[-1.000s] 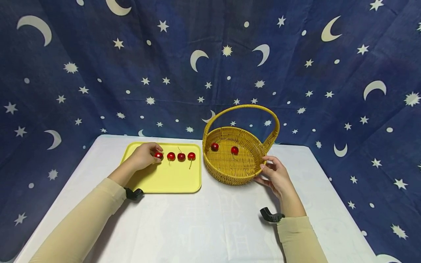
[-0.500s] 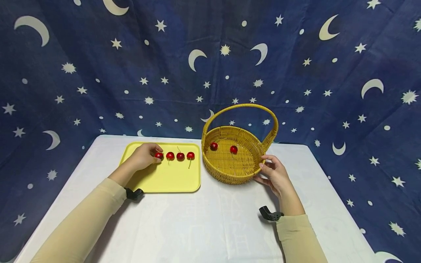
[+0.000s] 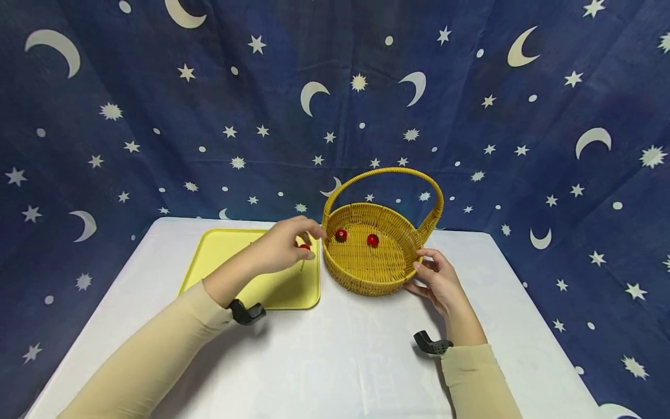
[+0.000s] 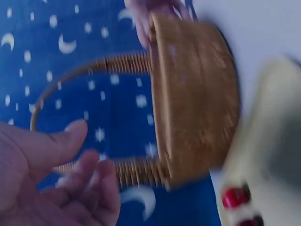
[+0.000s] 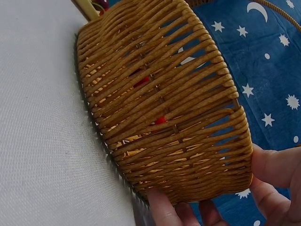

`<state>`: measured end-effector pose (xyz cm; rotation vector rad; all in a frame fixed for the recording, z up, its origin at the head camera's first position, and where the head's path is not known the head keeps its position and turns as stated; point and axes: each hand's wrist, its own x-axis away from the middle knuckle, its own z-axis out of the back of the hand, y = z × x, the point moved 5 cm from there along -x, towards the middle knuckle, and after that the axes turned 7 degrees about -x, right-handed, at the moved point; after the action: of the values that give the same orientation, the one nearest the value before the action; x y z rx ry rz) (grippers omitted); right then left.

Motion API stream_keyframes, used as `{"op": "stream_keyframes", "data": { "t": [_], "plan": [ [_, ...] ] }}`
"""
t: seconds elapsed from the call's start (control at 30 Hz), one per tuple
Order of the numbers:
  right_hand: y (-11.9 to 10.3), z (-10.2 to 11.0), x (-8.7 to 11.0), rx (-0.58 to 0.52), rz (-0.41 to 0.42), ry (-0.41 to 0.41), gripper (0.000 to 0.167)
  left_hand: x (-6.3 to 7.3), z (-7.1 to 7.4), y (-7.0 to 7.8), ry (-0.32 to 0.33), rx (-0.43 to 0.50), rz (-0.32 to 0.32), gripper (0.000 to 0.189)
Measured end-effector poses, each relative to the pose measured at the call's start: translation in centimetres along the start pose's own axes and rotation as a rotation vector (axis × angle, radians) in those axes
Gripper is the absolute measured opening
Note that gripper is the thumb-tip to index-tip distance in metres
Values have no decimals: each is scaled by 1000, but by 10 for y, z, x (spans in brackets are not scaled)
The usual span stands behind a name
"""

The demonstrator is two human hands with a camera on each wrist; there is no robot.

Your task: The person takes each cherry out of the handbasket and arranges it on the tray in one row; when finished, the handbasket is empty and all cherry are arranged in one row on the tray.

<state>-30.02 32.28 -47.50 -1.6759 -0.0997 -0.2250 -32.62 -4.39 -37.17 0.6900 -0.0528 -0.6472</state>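
We see a starry blue cloth (image 3: pixel 361 145) behind a white tabletop (image 3: pixel 335 361), where a yellow tray (image 3: pixel 214 262) lies just left of a wicker basket (image 3: pixel 366 285). The right grip (image 3: pixel 439 282) holds the basket's right side; the left grip (image 3: pixel 280 247) hovers by the tray's right edge, near the basket, and we cannot tell whether it grasps anything. Partly behind it, we spot a red cherry (image 3: pixel 305 247) on the tray; two cherries (image 3: pixel 373 240) lie inside the basket, between the grips.

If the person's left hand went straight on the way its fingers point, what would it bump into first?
Probably the left side of the wicker basket. The left hand looks very near it, but its height is hard to judge, so it might pass over the edge.
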Motion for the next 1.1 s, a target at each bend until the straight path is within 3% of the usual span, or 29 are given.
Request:
{"op": "stream_keyframes", "data": {
  "t": [0.1, 0.2, 0.3, 0.43, 0.53, 0.73, 0.93, 1.1],
  "plan": [
    [-1, 1, 1, 8, 2, 0, 37, -22, -25, 24, -124, 42, -107, 40],
    [1, 1, 1, 4, 2, 5, 38, -46, -52, 32, -242, 49, -153, 43],
    [2, 2, 1, 2, 2, 7, 39, -68, -78, 31, -352, 31, -140, 46],
    [3, 2, 0, 6, -1, 7, 41, -89, -104, 20, -460, -19, -56, 53],
    [2, 2, 0, 5, 2, 9, 42, -104, -112, 13, -438, -9, 2, 55],
    [0, 1, -1, 3, 9, 9, 39, -132, -114, 2, -264, 18, 84, 60],
    [0, 2, -1, 6, -1, 12, 40, -143, -128, -6, -304, 9, 109, 80],
    [1, 2, -1, 9, -7, 5, 40, -144, -136, -6, -345, -1, 105, 62]
  ]
}}
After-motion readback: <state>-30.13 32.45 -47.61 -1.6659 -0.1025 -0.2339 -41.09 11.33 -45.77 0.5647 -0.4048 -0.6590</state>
